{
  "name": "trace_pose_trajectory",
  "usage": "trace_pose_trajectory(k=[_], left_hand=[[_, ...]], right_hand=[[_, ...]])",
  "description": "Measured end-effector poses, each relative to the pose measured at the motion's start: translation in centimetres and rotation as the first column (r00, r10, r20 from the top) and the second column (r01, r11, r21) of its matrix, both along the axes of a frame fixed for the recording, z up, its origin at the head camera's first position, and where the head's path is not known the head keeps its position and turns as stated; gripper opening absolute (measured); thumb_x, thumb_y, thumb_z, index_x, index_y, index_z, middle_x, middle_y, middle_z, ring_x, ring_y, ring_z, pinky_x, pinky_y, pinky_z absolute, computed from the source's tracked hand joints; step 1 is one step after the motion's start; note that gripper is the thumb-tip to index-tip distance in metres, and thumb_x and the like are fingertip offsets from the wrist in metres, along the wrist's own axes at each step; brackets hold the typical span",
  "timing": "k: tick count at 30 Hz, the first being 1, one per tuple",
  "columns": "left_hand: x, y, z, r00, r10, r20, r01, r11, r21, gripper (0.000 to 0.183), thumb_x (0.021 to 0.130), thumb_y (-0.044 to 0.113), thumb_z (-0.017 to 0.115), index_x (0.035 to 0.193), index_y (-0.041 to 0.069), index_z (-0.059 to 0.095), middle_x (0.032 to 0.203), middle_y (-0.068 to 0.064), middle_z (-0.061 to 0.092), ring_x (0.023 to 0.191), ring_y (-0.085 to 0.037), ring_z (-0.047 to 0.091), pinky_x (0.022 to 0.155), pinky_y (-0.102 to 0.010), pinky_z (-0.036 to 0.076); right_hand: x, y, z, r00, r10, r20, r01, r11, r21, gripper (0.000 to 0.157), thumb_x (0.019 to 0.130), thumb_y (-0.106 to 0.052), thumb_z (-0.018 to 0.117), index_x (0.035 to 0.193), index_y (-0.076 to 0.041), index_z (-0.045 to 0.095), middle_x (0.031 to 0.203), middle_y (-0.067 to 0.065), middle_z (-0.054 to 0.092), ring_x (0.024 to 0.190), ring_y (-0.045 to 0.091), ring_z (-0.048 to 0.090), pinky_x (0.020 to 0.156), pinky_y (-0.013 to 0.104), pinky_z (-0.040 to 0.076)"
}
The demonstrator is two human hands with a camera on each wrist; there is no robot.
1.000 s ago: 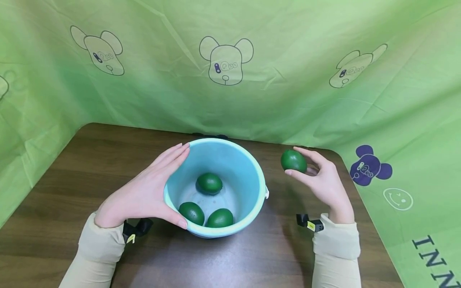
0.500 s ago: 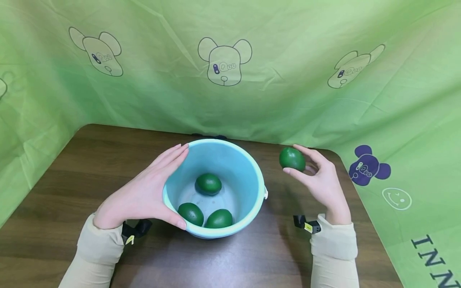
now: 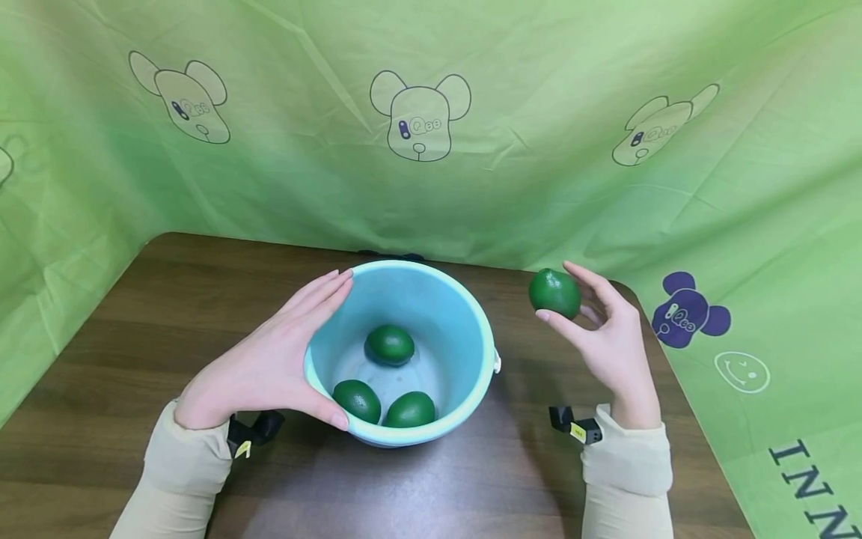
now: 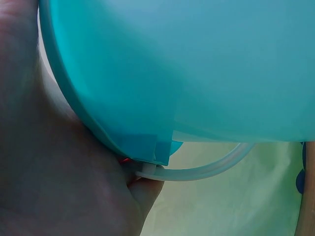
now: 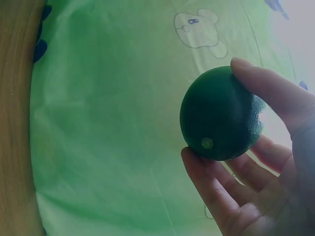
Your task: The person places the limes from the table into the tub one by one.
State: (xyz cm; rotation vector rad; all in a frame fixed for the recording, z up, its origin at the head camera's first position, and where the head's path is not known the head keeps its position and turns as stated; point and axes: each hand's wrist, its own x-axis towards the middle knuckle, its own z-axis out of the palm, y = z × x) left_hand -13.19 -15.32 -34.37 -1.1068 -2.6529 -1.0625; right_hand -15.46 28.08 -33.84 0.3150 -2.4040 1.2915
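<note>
A light blue bucket (image 3: 438,307) stands on the table with three green limes inside: one lime (image 3: 390,344) toward the back, another lime (image 3: 357,400) at the near left and a third lime (image 3: 409,409) at the near right. My left hand (image 3: 269,355) rests against the bucket's left side, fingers extended and thumb spread along the rim. The left wrist view shows the palm by the bucket's outer wall, close to its pale handle (image 4: 211,169). To the right of the bucket, my right hand (image 3: 616,337) holds a lime (image 3: 554,293) above the table between thumb and fingertips.
The brown wooden table (image 3: 168,322) has rounded far corners. A green curtain (image 3: 296,180) printed with cartoon bear heads surrounds it at the back and sides. A small white handle joint (image 3: 497,361) juts from the bucket's right side.
My right hand has risen slightly and turned the lime, so its pointed tip now shows at the top. The left hand and bucket stay in place.
</note>
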Motion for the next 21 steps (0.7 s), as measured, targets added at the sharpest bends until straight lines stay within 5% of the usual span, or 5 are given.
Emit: trace_pose_trajectory(k=[14, 21], left_hand=[[0.0, 0.0, 0.0, 1.000, 0.002, -0.007, -0.002, 1.000, -0.006, 0.147, 0.053, 0.073, 0.090, 0.163, 0.008, 0.017, 0.169, 0.004, 0.008, 0.153, -0.018, 0.006, 0.115, -0.051, 0.029], [0.0, 0.0, 0.1, 1.000, 0.005, -0.009, -0.005, 1.000, -0.010, 0.147, 0.053, 0.074, 0.089, 0.163, 0.007, 0.018, 0.169, 0.004, 0.008, 0.153, -0.018, 0.006, 0.116, -0.052, 0.028]], right_hand=[[0.5, -0.8, 0.2, 0.996, -0.007, -0.094, -0.001, 0.997, -0.083, 0.076, 0.076, 0.009, 0.086, 0.142, -0.015, 0.060, 0.131, 0.005, 0.063, 0.114, 0.018, 0.061, 0.090, 0.022, 0.051], [0.7, -1.2, 0.5, 0.992, -0.023, -0.126, 0.009, 0.994, -0.105, 0.075, 0.072, 0.018, 0.084, 0.140, -0.001, 0.057, 0.129, 0.010, 0.064, 0.108, 0.018, 0.063, 0.090, 0.022, 0.051]])
